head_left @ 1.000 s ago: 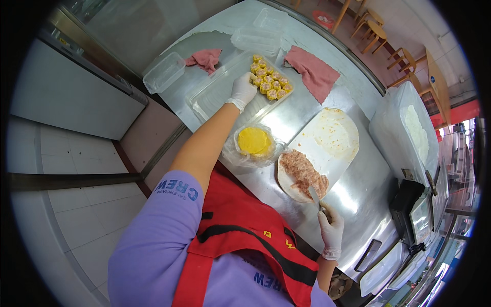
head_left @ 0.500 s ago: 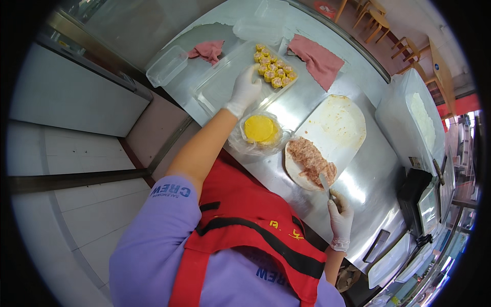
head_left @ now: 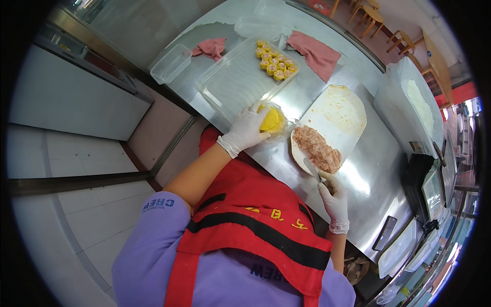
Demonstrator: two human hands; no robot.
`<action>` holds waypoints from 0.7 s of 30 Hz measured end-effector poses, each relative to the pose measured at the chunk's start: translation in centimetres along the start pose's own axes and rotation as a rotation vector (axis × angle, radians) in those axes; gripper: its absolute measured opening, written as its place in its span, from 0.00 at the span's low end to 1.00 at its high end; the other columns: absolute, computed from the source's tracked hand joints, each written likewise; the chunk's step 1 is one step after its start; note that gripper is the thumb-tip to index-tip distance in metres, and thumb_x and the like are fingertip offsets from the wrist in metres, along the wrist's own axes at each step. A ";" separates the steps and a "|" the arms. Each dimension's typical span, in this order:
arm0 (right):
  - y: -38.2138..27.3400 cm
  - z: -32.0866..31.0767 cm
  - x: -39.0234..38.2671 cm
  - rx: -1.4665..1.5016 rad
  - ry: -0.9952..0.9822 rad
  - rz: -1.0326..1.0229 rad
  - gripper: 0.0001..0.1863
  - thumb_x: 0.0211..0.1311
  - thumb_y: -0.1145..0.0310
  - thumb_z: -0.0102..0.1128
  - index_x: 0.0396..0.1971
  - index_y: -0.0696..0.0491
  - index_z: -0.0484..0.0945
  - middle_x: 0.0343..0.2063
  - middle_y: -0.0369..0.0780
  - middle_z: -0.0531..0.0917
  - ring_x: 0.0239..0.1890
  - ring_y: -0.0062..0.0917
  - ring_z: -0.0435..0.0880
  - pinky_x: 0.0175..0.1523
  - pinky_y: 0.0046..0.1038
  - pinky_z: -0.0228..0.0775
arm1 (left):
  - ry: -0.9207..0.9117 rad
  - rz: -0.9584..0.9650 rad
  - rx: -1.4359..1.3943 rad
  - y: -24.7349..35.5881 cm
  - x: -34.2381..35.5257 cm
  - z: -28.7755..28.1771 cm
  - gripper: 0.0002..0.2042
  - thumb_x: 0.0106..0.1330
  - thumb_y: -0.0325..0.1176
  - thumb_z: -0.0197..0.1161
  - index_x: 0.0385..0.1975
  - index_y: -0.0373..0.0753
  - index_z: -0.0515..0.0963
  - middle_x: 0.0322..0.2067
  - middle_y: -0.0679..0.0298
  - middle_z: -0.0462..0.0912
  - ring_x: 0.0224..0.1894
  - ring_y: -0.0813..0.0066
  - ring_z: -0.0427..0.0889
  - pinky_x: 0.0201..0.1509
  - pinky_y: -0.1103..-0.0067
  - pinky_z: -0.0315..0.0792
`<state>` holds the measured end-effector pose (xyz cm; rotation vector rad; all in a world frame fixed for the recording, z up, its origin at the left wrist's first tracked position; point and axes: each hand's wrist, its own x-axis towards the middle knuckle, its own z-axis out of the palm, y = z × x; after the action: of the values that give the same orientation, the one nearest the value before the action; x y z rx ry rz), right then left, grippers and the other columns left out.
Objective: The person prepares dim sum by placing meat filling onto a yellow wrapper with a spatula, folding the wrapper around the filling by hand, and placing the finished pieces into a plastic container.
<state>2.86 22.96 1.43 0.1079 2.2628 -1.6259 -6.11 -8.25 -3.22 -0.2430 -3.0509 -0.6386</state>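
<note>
White-gloved left hand moved from dumpling tray to yellow wrappers.

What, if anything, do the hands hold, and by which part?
The right hand holds a metal spreader by its handle. The left hand is at the yellow wrappers; grip unclear.

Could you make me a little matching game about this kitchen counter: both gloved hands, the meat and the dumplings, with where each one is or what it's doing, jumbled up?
Column one:
1. Left hand
2. Right hand
3. Minced meat
4. Dumplings

Column two:
A. Grouped at one end of a clear tray
B. Holding a metal spreader
C. Lying on a white board
D. At the round yellow wrappers

Pairs: 1-D, 2-B, 3-C, 4-A.
</note>
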 end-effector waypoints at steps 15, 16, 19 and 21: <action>-3.0 4.1 1.1 0.281 -0.155 0.008 0.11 0.66 0.72 0.53 0.46 0.58 0.74 0.25 0.28 0.71 0.23 0.09 0.65 0.28 0.13 0.57 | 0.224 -0.252 -1.239 -2.2 -1.0 -1.6 0.12 0.68 0.31 0.54 0.44 0.30 0.77 0.35 0.62 0.82 0.38 0.71 0.80 0.41 0.80 0.74; -2.9 4.5 1.4 0.327 -0.160 -0.053 0.08 0.66 0.72 0.52 0.42 0.57 0.73 0.26 0.30 0.73 0.23 0.10 0.66 0.28 0.14 0.58 | 0.169 -0.292 -1.380 -1.8 -1.1 -1.9 0.13 0.68 0.30 0.54 0.47 0.31 0.76 0.37 0.62 0.81 0.39 0.71 0.80 0.42 0.79 0.75; -4.1 5.7 2.4 0.301 -0.013 -0.055 0.09 0.65 0.72 0.55 0.43 0.58 0.74 0.27 0.30 0.74 0.24 0.10 0.67 0.28 0.15 0.59 | -0.023 -0.416 -1.794 0.3 -2.1 -3.0 0.15 0.69 0.29 0.54 0.54 0.33 0.71 0.45 0.61 0.79 0.42 0.73 0.81 0.43 0.78 0.76; -5.3 6.2 3.0 0.347 0.059 -0.052 0.09 0.63 0.71 0.58 0.42 0.58 0.75 0.28 0.30 0.75 0.26 0.11 0.69 0.32 0.15 0.63 | -0.134 -0.403 -1.824 2.0 -2.7 -3.5 0.17 0.69 0.28 0.53 0.56 0.34 0.69 0.50 0.60 0.77 0.50 0.69 0.78 0.54 0.74 0.74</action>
<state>0.13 14.96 3.46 0.1869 2.0168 -2.0546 -3.14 -8.24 0.66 0.3657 -1.5017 -3.0721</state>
